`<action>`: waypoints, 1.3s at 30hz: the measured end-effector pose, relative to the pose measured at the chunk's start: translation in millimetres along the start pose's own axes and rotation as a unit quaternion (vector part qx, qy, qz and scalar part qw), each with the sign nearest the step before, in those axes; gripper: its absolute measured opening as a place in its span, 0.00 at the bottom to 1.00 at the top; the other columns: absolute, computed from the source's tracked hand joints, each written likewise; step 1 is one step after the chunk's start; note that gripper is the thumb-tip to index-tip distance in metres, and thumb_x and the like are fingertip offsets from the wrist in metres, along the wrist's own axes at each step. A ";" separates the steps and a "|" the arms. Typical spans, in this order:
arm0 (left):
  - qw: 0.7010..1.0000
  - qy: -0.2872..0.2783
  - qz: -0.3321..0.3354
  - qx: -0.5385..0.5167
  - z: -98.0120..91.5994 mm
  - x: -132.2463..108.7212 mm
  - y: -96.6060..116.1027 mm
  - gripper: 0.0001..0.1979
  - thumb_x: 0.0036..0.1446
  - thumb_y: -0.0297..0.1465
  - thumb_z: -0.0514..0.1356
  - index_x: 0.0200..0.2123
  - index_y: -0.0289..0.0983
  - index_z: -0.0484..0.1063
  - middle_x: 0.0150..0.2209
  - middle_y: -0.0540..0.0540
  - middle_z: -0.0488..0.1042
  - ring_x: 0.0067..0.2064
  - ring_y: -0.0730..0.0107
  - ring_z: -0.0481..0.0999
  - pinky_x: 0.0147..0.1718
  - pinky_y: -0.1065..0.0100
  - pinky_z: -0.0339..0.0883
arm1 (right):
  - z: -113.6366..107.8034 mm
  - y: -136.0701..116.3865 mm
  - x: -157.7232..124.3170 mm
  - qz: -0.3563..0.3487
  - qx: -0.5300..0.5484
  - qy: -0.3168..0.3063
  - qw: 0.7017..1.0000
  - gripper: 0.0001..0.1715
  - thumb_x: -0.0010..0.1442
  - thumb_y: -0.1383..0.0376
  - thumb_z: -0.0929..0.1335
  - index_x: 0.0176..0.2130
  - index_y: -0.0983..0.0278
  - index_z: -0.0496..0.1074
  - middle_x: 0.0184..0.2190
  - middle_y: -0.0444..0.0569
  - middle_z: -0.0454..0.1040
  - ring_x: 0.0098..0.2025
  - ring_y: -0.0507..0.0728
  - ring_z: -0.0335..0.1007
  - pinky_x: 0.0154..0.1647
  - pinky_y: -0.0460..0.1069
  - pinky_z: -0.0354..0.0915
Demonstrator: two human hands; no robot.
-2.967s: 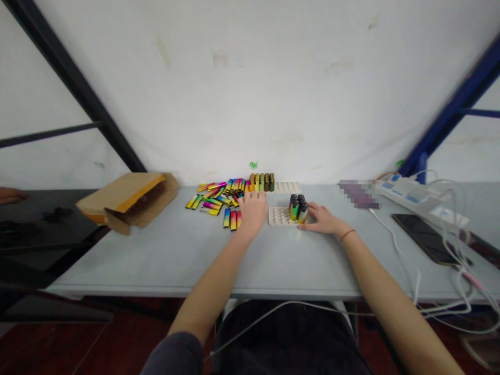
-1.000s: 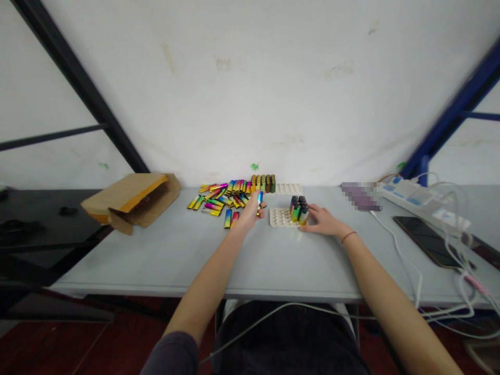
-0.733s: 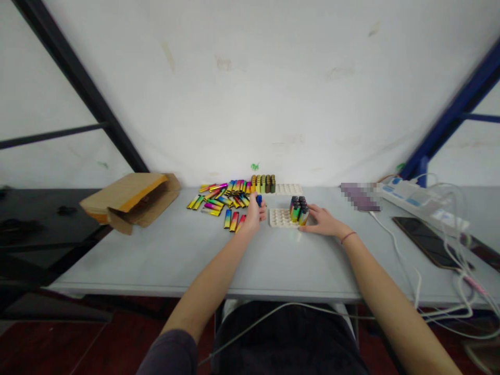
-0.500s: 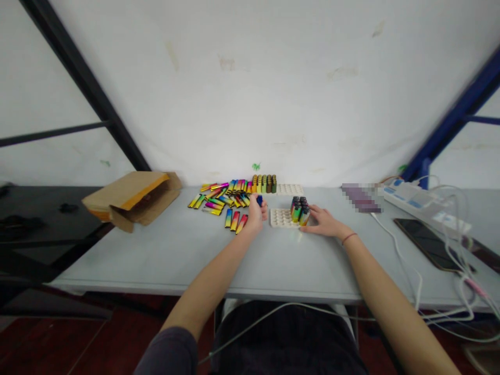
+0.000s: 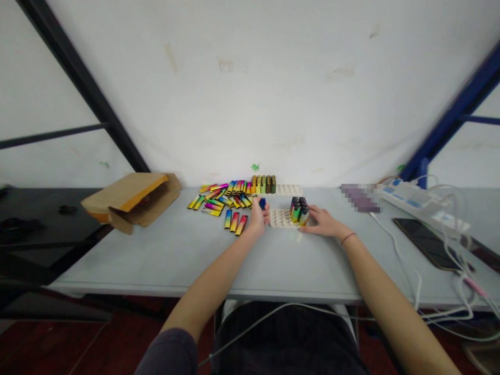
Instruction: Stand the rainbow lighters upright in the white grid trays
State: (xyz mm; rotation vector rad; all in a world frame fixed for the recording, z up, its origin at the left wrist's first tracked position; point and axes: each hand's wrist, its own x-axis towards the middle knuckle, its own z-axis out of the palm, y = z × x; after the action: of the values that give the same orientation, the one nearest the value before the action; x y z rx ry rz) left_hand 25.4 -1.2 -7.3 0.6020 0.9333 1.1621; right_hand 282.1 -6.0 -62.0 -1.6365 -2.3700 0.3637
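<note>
My left hand (image 5: 258, 216) is closed round a blue-ended lighter (image 5: 263, 203), most of which the fingers hide. Just right of it lies a white tray with holes (image 5: 280, 219). Several multicoloured lighters (image 5: 299, 211) stand upright at the tray's right end. Against that end rests my right hand (image 5: 321, 222), fingers spread, thumb at the tray's front corner. Left of my left hand, three lighters (image 5: 234, 221) lie side by side, with a loose pile of shiny lighters (image 5: 219, 200) behind them. Further back stands a block of upright yellow and green lighters (image 5: 263, 184).
A second white holed tray (image 5: 289, 190) lies by the wall. An open brown paper bag (image 5: 130, 198) is on the left of the table (image 5: 187, 265). At the right are a black phone (image 5: 424, 244), a power strip (image 5: 424, 205), a blurred-out device (image 5: 361, 199) and white cables.
My left hand has shifted slightly right, towards the near tray, with the blue-ended lighter still in it. My right hand stays at the tray's right end.
</note>
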 end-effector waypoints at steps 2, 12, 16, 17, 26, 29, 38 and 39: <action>1.000 0.003 0.007 -0.017 1.2 -1.9 2.6 0.27 0.66 0.51 0.47 0.19 0.41 0.53 0.13 0.59 0.44 0.13 0.81 0.41 0.13 0.76 0.37 | 0.3 0.2 0.0 -0.001 0.000 0.003 1.000 0.55 0.56 0.35 0.70 0.70 0.63 0.66 0.72 0.64 0.61 0.74 0.78 0.54 0.73 0.74 0.49; 0.996 -0.030 0.072 0.034 0.7 2.6 -5.6 0.24 0.65 0.52 0.50 0.26 0.41 0.59 0.16 0.59 0.51 0.16 0.79 0.48 0.16 0.75 0.44 | 0.4 1.1 0.3 -0.001 -0.008 -0.002 1.000 0.53 0.57 0.36 0.70 0.70 0.60 0.66 0.73 0.62 0.61 0.73 0.78 0.55 0.73 0.73 0.49; 0.951 -0.080 0.225 0.197 -1.6 5.4 -12.7 0.15 0.65 0.45 0.57 0.33 0.41 0.63 0.23 0.55 0.65 0.23 0.74 0.63 0.25 0.73 0.60 | 0.9 0.7 0.4 0.003 -0.012 0.001 1.000 0.54 0.57 0.35 0.70 0.71 0.61 0.65 0.73 0.63 0.61 0.74 0.78 0.54 0.73 0.73 0.50; 0.925 -0.097 0.278 0.242 -2.4 4.9 -13.8 0.14 0.64 0.44 0.59 0.33 0.40 0.65 0.26 0.52 0.69 0.28 0.72 0.68 0.31 0.71 0.66 | 1.0 0.6 0.3 0.002 -0.011 0.003 1.000 0.54 0.57 0.35 0.70 0.71 0.60 0.65 0.72 0.63 0.61 0.74 0.78 0.55 0.73 0.73 0.50; 0.820 -0.238 0.344 0.391 -2.5 -5.0 -26.0 0.10 0.59 0.38 0.67 0.41 0.40 0.82 0.43 0.42 0.78 0.46 0.60 0.76 0.50 0.62 0.70 | 3.8 2.4 0.0 -0.003 -0.001 0.014 1.000 0.54 0.56 0.35 0.70 0.70 0.60 0.65 0.72 0.62 0.61 0.73 0.78 0.55 0.72 0.74 0.50; 0.818 -0.241 0.333 0.402 -2.8 -3.4 -31.9 0.09 0.59 0.36 0.66 0.41 0.41 0.82 0.43 0.42 0.79 0.45 0.60 0.77 0.48 0.63 0.71 | 4.2 3.0 -0.1 -0.001 0.002 0.014 1.000 0.52 0.57 0.35 0.71 0.70 0.58 0.65 0.73 0.61 0.61 0.74 0.77 0.55 0.73 0.74 0.49; 0.807 -0.190 0.360 0.429 -5.9 -1.9 -33.8 0.11 0.62 0.36 0.64 0.47 0.41 0.76 0.40 0.46 0.78 0.40 0.65 0.77 0.45 0.66 0.71 | 0.3 0.9 -0.3 -0.006 -0.003 0.009 1.000 0.53 0.57 0.34 0.70 0.69 0.59 0.66 0.71 0.62 0.63 0.72 0.77 0.57 0.72 0.72 0.52; 0.806 -0.191 0.359 0.430 -6.0 -2.2 -33.9 0.10 0.62 0.36 0.64 0.46 0.41 0.77 0.40 0.46 0.78 0.40 0.65 0.77 0.45 0.66 0.71 | 0.4 1.1 -0.3 -0.005 -0.004 0.008 1.000 0.53 0.57 0.34 0.70 0.69 0.59 0.66 0.72 0.62 0.63 0.73 0.77 0.57 0.72 0.73 0.51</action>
State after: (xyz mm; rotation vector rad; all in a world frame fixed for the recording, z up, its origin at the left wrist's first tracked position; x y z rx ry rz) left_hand 36.9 -14.3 -37.1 1.9967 0.8630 1.1406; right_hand 283.0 -6.0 -62.7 -1.6235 -2.3700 0.3385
